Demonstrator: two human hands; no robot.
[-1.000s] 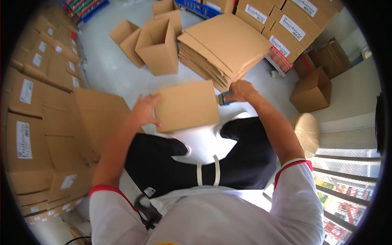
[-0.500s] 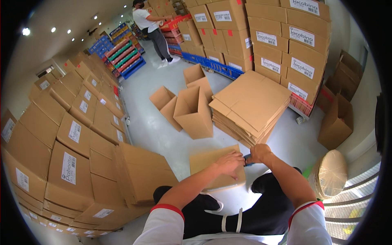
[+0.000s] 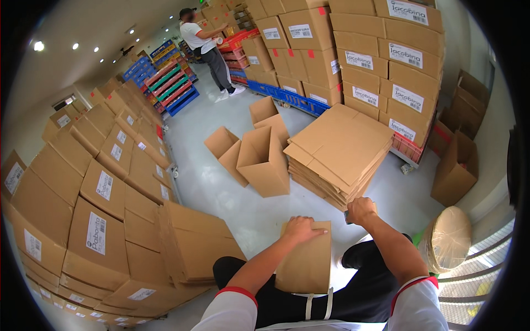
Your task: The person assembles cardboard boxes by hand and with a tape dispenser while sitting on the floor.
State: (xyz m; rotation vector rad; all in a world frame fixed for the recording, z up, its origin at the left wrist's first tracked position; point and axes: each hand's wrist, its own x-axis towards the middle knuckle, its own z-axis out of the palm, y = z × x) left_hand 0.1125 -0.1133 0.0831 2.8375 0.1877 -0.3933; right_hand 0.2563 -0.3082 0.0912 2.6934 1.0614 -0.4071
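A cardboard box (image 3: pixel 305 265) is tilted against my front, between my legs, its plain brown face turned up. My left hand (image 3: pixel 301 228) grips the far edge of this box, thumb pointing right across the face. To the right and apart from the box, my right hand (image 3: pixel 362 211) is closed round a small dark tool (image 3: pixel 347 217). The fist hides most of that tool, so its exact kind cannot be made out. Just beyond my right hand lies a stack of flattened cardboard boxes (image 3: pixel 342 143).
Several opened, upright boxes (image 3: pixel 264 165) stand on the floor ahead. Stacked labelled cartons (image 3: pixel 102 187) line the left; more cartons (image 3: pixel 406 77) rise at right on wheeled bases. A plastic-wrapped roll (image 3: pixel 450 237) is near my right. A person (image 3: pixel 207 47) stands far back beside red crates.
The box has been turned and drawn closer to me. My left hand has shifted to its far edge, and my right hand has moved right, away from the box, with the tool.
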